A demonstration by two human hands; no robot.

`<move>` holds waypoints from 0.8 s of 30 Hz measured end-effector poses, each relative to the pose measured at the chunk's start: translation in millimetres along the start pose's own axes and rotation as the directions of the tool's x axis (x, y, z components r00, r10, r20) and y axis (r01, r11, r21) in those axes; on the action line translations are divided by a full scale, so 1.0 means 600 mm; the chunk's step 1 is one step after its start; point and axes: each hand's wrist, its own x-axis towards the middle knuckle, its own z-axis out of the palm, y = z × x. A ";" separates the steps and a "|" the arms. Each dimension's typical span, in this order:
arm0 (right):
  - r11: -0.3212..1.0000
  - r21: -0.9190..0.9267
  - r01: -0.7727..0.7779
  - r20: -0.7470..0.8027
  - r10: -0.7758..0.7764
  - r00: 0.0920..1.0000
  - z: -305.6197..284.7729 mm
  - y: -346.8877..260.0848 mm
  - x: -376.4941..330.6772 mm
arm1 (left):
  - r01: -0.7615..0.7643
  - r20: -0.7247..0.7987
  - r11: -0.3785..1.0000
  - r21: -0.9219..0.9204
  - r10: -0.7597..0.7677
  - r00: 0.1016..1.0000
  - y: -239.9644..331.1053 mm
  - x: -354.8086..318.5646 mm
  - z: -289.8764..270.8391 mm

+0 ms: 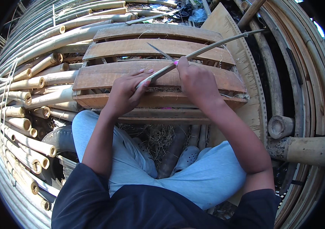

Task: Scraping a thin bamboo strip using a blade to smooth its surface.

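A long, thin bamboo strip (pixel 212 45) runs slantwise over the wooden slatted bench (pixel 105 74), from its pale, cut near end up to the far right. Around the near end, my left hand (pixel 127 91) is closed, thumb and fingers pinching the strip. My right hand (pixel 198 78) is a fist against the middle of the strip, closed on a knife. The narrow knife blade (pixel 160 51) juts out to the far left from a bit of pink at my fingers, crossing the strip. Most of the knife's handle is hidden in my fist.
Stacked bamboo poles (pixel 36 83) fill the left side, cut ends toward me. A flat wooden board (pixel 252 84) leans right of the bench. Farther right lie a thick bamboo piece (pixel 309 149) and long planks (pixel 311 76). A black tyre (pixel 61 139) sits by my left knee.
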 end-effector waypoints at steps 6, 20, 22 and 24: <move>0.998 -0.055 -0.012 0.073 0.016 0.997 0.002 -0.004 -0.015 | -0.018 0.002 0.999 0.040 0.018 1.000 0.006 -0.003 0.000; 0.971 -0.145 -0.192 0.076 0.204 0.976 -0.008 0.028 0.003 | 0.053 0.011 0.999 0.009 -0.053 0.999 0.006 -0.003 -0.002; 0.998 0.021 0.058 0.140 -0.061 0.988 -0.011 -0.033 -0.018 | 0.051 0.011 0.999 0.018 -0.051 0.999 0.005 -0.002 0.000; 1.000 -0.003 0.012 0.099 -0.012 0.995 -0.001 -0.013 -0.013 | 0.022 -0.009 0.999 0.026 -0.022 1.000 0.002 -0.003 0.000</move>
